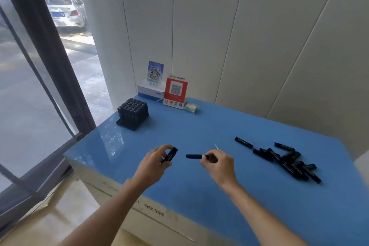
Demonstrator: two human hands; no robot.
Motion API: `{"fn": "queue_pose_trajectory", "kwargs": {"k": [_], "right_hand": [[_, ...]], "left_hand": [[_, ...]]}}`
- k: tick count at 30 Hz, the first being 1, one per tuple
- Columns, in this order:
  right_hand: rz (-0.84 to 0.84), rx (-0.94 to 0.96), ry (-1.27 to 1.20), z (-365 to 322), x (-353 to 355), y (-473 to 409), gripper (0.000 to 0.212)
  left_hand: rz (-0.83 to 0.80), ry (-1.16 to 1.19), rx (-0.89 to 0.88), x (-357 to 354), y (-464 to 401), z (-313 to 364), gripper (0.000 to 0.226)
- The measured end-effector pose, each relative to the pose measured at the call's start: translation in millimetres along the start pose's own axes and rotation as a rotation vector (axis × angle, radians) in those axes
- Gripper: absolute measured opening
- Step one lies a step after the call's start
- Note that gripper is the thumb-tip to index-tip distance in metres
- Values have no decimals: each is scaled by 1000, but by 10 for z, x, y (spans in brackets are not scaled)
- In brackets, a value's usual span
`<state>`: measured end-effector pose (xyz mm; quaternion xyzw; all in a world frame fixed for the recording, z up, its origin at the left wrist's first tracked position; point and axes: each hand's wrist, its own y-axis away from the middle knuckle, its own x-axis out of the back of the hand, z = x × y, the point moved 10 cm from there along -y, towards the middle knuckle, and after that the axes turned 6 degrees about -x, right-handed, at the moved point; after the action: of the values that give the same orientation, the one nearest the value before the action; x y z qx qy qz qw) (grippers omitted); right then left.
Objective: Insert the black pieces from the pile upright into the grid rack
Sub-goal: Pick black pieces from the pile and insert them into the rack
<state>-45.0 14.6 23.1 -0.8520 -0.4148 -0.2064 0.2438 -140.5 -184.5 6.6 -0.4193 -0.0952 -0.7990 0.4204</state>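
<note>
A pile of several black bar-shaped pieces [287, 160] lies flat on the right side of the blue table top [199, 130]. The black grid rack [133, 113] stands at the far left corner, packed with upright black pieces. Above the table's middle, my left hand [154, 163] grips one black piece [170, 155], held tilted. My right hand [218, 164] holds another black piece [194, 156] by one end, pointing left toward the left hand. The two held pieces are apart.
A white box with a blue QR card [152, 86] and a red QR stand [175, 93] sit against the back wall, a small clear packet [191, 107] beside them. A glass window and dark frame [46, 46] lie to the left. The table's front-left edge drops to the floor.
</note>
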Motion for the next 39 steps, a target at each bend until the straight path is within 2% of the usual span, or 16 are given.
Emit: {"fn": "queue_pose_trajectory", "kwargs": {"k": [5,8,15,21,29,39], "right_hand": [[-117,-57,-65,-157,-472,-196,11],[-128,-65,-71,-254,-694,-396,11],[-184,9,-84,-544,-1306,-984,14],[-260,83,-97,-772,-1752,-1255,6],[-355,56,-96,-937,-2272,-1440,3],[-324,-2,57,-1277,-2828,-1555,10]], "left_hand": [[23,-36,6,283,-120,-339,42],[34,-41,6,432,-258,-545,47],[-15,-64,29,701,-619,-1076,55],[-9,-73,77,892,-796,-1525,57],[-48,-40,130,1009,-955,-2051,56],[-109,6,2,1391,-1364,-2490,52]]}}
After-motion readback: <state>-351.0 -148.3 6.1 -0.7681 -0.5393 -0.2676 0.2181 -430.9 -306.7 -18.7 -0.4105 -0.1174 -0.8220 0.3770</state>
